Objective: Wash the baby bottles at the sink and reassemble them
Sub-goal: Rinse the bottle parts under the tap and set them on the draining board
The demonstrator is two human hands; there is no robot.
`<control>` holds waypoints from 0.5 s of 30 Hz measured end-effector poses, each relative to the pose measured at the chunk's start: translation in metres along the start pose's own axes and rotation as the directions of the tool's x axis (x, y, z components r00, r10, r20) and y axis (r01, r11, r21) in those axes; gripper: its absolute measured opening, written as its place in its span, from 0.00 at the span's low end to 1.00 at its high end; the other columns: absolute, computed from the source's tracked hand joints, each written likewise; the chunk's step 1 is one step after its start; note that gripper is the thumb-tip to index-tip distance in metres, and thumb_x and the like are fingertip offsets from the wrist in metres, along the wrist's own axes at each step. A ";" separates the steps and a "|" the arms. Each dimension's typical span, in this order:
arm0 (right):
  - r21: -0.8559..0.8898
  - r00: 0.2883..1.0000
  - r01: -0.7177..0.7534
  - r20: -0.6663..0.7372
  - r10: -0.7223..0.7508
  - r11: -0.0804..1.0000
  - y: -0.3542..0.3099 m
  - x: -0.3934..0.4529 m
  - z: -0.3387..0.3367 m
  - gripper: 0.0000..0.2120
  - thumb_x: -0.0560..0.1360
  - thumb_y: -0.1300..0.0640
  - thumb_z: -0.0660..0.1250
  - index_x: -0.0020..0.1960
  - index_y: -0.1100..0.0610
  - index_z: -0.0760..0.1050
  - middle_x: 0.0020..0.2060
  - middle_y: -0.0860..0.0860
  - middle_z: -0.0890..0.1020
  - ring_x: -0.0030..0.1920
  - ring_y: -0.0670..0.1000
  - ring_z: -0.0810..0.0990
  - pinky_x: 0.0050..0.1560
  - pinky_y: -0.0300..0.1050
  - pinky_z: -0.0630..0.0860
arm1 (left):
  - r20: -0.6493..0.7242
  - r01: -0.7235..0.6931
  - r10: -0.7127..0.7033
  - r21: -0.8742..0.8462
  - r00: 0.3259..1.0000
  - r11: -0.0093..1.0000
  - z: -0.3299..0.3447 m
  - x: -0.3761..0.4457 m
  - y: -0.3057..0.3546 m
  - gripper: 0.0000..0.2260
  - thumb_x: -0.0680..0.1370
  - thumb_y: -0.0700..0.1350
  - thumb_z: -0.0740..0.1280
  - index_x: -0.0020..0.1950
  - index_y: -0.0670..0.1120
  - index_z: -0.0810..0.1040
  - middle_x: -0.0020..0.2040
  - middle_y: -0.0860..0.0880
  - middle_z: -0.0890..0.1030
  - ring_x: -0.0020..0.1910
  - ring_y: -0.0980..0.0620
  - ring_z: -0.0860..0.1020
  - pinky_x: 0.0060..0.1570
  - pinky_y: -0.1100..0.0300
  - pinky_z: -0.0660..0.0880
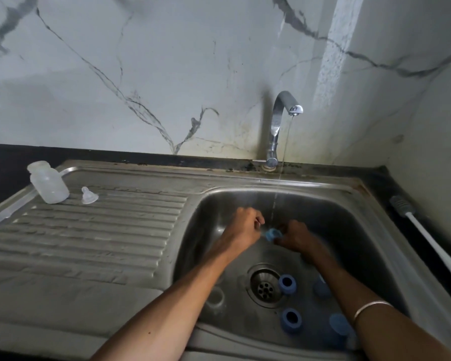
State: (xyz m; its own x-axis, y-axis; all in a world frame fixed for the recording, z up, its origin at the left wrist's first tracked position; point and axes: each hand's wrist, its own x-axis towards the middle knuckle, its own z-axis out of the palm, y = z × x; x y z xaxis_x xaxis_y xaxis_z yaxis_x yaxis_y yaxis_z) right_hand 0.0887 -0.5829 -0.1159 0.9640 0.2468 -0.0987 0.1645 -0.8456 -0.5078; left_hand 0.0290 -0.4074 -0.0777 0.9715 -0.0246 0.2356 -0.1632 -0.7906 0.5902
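Note:
Both my hands are down in the steel sink (349, 220) under a thin stream of water from the tap (279, 121). My right hand (296, 237) pinches a small blue bottle ring (272, 234). My left hand (246, 227) has curled fingers right beside the ring; whether it touches the ring is unclear. On the sink floor lie two blue rings (287, 284) (291, 320) by the drain (265, 285), blue caps (339, 325) partly behind my right forearm, and a clear bottle (215, 298) near my left forearm. A clear bottle (48, 182) and a clear teat (88, 196) stand on the drainboard (89, 230).
A white-handled bottle brush (427, 241) lies on the dark counter to the right of the sink. The marble-patterned wall stands close behind the tap. A metal bangle (370, 308) is on my right wrist.

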 end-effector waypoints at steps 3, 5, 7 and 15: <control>0.228 0.998 0.007 -0.064 0.008 0.974 -0.010 -0.002 -0.016 0.20 0.70 0.52 0.76 0.60 0.53 0.79 0.53 0.51 0.84 0.52 0.47 0.81 0.52 0.40 0.76 | -0.016 0.027 -0.028 -0.017 0.999 0.999 0.000 0.004 -0.004 0.12 0.75 0.34 0.68 0.54 0.46 0.85 0.48 0.48 0.85 0.49 0.54 0.82 0.53 0.60 0.79; 0.340 0.997 0.032 -0.078 -0.005 0.940 -0.019 -0.007 -0.024 0.19 0.71 0.51 0.75 0.61 0.52 0.78 0.53 0.49 0.83 0.51 0.45 0.80 0.51 0.40 0.77 | -0.035 0.069 -0.072 -0.074 0.997 0.995 0.001 0.008 -0.002 0.14 0.74 0.32 0.68 0.56 0.45 0.85 0.49 0.47 0.85 0.48 0.55 0.82 0.52 0.64 0.78; 0.434 0.994 0.058 -0.105 -0.013 0.899 -0.027 -0.014 -0.031 0.18 0.74 0.50 0.73 0.62 0.52 0.77 0.53 0.48 0.82 0.50 0.45 0.80 0.50 0.39 0.77 | -0.088 0.121 -0.136 -0.156 0.987 0.980 0.002 0.014 0.005 0.16 0.75 0.31 0.66 0.58 0.44 0.84 0.51 0.46 0.85 0.49 0.56 0.81 0.53 0.67 0.76; 0.628 0.980 0.122 -0.200 0.008 0.769 -0.033 -0.017 -0.051 0.19 0.72 0.50 0.74 0.61 0.52 0.78 0.53 0.47 0.83 0.52 0.45 0.82 0.57 0.48 0.80 | -0.063 0.114 -0.170 -0.520 0.983 0.847 0.018 0.033 0.025 0.12 0.82 0.40 0.61 0.60 0.46 0.82 0.51 0.43 0.85 0.47 0.45 0.85 0.52 0.45 0.82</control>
State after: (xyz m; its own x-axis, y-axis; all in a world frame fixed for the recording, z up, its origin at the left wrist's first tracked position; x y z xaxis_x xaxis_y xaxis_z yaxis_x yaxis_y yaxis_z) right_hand 0.0776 -0.5834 -0.0540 0.9877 0.1399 0.0702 0.1126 -0.3231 -0.9397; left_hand 0.0596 -0.4394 -0.0691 0.9724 0.1489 0.1796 -0.1171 -0.3541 0.9279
